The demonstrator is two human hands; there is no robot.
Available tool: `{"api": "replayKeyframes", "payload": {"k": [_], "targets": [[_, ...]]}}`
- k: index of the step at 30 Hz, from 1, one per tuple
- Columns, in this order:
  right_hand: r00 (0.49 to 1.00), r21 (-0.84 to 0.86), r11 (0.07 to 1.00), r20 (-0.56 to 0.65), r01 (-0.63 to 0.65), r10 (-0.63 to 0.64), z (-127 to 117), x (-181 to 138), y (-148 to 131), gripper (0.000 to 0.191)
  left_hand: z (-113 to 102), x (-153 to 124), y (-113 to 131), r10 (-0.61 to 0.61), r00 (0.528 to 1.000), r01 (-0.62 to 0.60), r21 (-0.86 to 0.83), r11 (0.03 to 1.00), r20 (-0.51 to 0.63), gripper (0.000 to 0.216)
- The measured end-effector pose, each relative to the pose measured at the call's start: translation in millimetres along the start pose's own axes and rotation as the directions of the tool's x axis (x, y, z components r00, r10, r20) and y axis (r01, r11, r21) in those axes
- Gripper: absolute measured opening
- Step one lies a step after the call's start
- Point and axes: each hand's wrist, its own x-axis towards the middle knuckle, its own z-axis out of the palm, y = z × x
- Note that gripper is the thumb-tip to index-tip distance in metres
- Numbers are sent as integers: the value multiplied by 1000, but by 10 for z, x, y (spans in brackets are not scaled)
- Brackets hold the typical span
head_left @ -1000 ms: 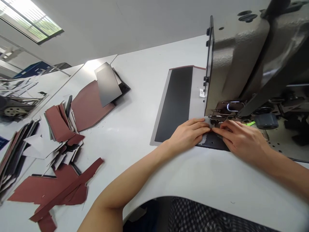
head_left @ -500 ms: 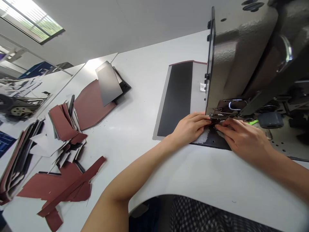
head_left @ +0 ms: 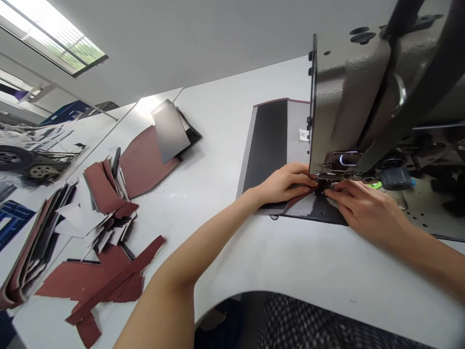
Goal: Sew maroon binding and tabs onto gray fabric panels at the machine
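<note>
A flat panel (head_left: 271,140) in black and grey, with a thin dark red edge, lies on the white table and runs under the head of a sewing machine (head_left: 332,104). My left hand (head_left: 285,184) is closed at the panel's near edge, where a dark red strip shows under its fingers; the fingertips reach close to the presser foot (head_left: 322,184). On the other side of the foot, my right hand (head_left: 366,206) is closed, its fingers bent and pressed together low over the black bed plate (head_left: 329,213). What lies under those fingertips is hidden.
Dark red cut pieces (head_left: 90,278) lie loose at the left. Behind them are a stack of red, black and white pieces (head_left: 105,186) and a grey sheet (head_left: 170,131) on a red panel. A small white label (head_left: 304,135) sits on the panel beside the machine.
The view has shifted slightly. The panel's near edge has come up against my left hand, and its dark red strip now shows under the fingers. My right hand stays by the presser foot.
</note>
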Motion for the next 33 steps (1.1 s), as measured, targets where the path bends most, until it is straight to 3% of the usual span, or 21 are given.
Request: {"api": "replayKeyframes", "payload": {"k": [3, 6, 9, 12, 14, 16, 19, 22, 26, 30, 33], "targets": [[1000, 113, 993, 0, -26, 27, -49, -27, 10, 33, 177, -90, 188, -155, 976, 151, -37, 988, -153, 23], [987, 206, 967, 80, -151, 137, -175, -65, -69, 32, 382, -193, 488, -280, 921, 294, 12, 956, -271, 25], [960, 264, 928, 169, -263, 224, -286, -103, -222, 30, 513, -242, 722, -296, 925, 332, 129, 934, -237, 34], [935, 303, 890, 199, -342, 292, -316, -124, -367, 31, 483, -267, 767, -275, 943, 308, 179, 934, -185, 39], [924, 304, 876, 204, -375, 325, -306, -135, -426, 33, 327, -352, 654, -236, 953, 265, 146, 953, -188, 40], [920, 302, 873, 207, -384, 333, -297, -152, -450, 34, 69, -561, 428, -246, 929, 285, 108, 953, -277, 42], [920, 287, 878, 204, -382, 334, -293, -193, -434, 34, -353, -1106, -4, -413, 796, 482, 49, 875, -441, 50], [930, 266, 895, 191, -357, 314, -268, -240, -372, 34, -577, -1662, -326, -573, 741, 626, 51, 778, -348, 73], [937, 231, 915, 197, -331, 289, -200, -296, -292, 39, -498, -1915, -473, -712, 666, 746, 165, 646, -225, 93], [945, 166, 938, 177, -305, 276, -193, -324, -317, 43, -383, -1814, -464, -754, 610, 792, 198, 577, -244, 88], [985, 126, 977, 39, -170, 167, -248, -296, -372, 32, -384, -1767, -459, -775, 571, 821, 189, 538, -272, 87]]}}
